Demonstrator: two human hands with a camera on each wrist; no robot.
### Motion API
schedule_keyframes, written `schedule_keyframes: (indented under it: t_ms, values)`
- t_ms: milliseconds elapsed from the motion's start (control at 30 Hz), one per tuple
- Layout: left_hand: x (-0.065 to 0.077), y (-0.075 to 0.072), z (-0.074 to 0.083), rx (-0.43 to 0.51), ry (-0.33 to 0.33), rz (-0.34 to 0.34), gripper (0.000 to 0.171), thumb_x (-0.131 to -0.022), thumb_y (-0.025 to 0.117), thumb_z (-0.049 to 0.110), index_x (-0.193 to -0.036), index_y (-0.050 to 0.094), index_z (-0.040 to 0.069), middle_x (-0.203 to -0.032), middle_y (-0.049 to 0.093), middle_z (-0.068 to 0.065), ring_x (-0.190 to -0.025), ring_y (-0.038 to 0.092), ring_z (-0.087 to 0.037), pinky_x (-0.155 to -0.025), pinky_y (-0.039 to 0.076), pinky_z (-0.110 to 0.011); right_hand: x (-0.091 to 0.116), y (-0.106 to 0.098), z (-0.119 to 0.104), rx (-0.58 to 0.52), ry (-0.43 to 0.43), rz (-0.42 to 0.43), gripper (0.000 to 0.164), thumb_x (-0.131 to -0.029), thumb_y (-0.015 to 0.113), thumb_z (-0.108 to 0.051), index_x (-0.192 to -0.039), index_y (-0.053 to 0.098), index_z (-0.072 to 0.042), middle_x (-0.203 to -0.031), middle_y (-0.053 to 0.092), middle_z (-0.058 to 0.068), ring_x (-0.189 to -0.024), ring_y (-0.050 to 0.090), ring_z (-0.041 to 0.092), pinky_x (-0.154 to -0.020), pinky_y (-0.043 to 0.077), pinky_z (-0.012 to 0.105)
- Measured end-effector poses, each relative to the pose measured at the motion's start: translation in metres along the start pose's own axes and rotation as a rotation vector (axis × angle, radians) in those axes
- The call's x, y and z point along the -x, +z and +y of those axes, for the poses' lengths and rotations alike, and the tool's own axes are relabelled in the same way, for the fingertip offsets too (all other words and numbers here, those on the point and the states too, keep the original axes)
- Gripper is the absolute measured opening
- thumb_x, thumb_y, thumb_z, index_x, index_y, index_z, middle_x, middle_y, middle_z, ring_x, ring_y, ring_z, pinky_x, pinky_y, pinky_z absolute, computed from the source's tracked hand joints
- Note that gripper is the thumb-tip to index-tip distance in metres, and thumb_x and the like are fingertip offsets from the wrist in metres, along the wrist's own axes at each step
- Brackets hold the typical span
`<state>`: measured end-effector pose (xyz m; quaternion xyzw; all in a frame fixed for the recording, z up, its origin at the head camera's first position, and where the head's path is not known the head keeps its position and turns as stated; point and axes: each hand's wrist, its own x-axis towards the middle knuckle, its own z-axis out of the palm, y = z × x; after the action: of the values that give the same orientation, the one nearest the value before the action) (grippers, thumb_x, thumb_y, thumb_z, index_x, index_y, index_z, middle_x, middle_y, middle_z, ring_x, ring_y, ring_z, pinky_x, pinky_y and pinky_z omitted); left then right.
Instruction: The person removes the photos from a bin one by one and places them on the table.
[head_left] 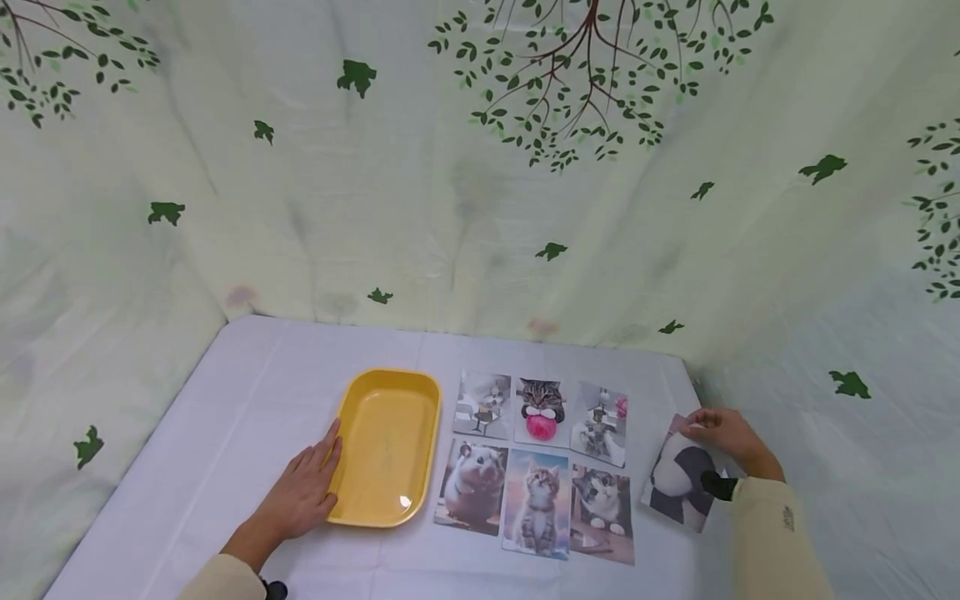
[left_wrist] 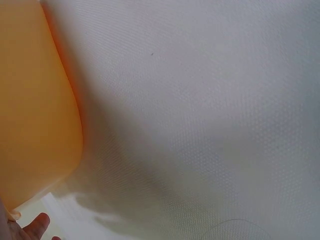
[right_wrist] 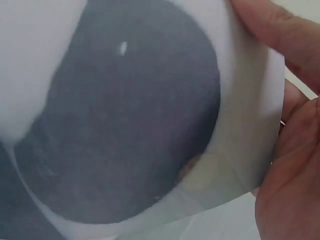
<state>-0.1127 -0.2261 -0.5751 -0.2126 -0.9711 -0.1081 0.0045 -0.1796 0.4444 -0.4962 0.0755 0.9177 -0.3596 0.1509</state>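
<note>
My left hand rests its outstretched fingers on the left rim of a yellow tray. The left wrist view shows the tray's outer wall close up, with fingertips at the lower corner. On the right, my right hand pinches the top edge of a photo card with a black-and-white animal picture. The card is tilted above the table's right side. Seen from the right wrist, the same photo card fills most of the view, with the thumb at its edge.
Between tray and right hand, two rows of cards lie on the white table: a hamster, a kitten, a grey-and-white cat, a cat with pink ball and two pale pictures. A leaf-printed curtain surrounds the table.
</note>
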Motion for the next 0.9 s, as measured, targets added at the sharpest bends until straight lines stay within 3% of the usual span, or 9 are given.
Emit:
schedule_keyframes:
  t_ms: [167, 367, 600, 767, 900]
  values:
    - [0.001, -0.001, 0.000, -0.013, 0.011, 0.025, 0.070, -0.079, 0.059, 0.016, -0.138, 0.038, -0.016, -0.158, 0.010, -0.017, -0.130, 0.038, -0.038, -0.104, 0.031, -0.056, -0.008, 0.013, 0.015, 0.055, 0.000, -0.059, 0.033, -0.085, 0.072, -0.028, -0.099, 0.065, 0.001, -0.105, 0.061, 0.015, -0.098, 0.052, 0.031, -0.080, 0.045, 0.043]
    - [0.003, -0.003, -0.002, -0.007, -0.010, -0.013, 0.071, -0.081, 0.059, 0.017, -0.139, 0.036, -0.016, -0.159, 0.006, -0.016, -0.131, 0.037, -0.039, -0.106, 0.029, -0.057, -0.022, 0.038, 0.016, 0.073, -0.006, -0.036, 0.026, -0.084, 0.073, -0.028, -0.091, 0.066, -0.004, -0.092, 0.064, 0.008, -0.088, 0.052, 0.027, -0.074, 0.041, 0.040]
    - [0.005, -0.005, 0.000, 0.002, -0.019, -0.035, 0.071, -0.082, 0.058, 0.017, -0.140, 0.034, -0.016, -0.159, 0.006, -0.017, -0.132, 0.037, -0.040, -0.107, 0.028, -0.057, -0.035, 0.060, 0.017, -0.011, 0.001, -0.003, 0.020, -0.087, 0.070, -0.021, -0.093, 0.066, -0.002, -0.095, 0.066, 0.010, -0.087, 0.054, 0.024, -0.076, 0.045, 0.037]
    - [0.005, -0.004, 0.000, -0.007, -0.014, -0.038, 0.071, -0.083, 0.058, 0.018, -0.141, 0.034, -0.015, -0.159, 0.005, -0.016, -0.133, 0.035, -0.038, -0.107, 0.028, -0.057, -0.038, 0.070, 0.022, -0.012, 0.060, 0.040, 0.026, -0.086, 0.071, -0.026, -0.096, 0.067, -0.002, -0.104, 0.066, 0.015, -0.092, 0.054, 0.028, -0.084, 0.042, 0.049]
    - [0.006, -0.003, -0.002, -0.007, -0.016, -0.038, 0.071, -0.082, 0.058, 0.019, -0.141, 0.034, -0.015, -0.159, 0.004, -0.016, -0.134, 0.034, -0.037, -0.107, 0.028, -0.057, -0.037, 0.079, 0.020, -0.012, 0.089, 0.062, 0.033, -0.085, 0.072, -0.030, -0.101, 0.066, -0.002, -0.109, 0.065, 0.020, -0.099, 0.054, 0.035, -0.095, 0.027, 0.066]
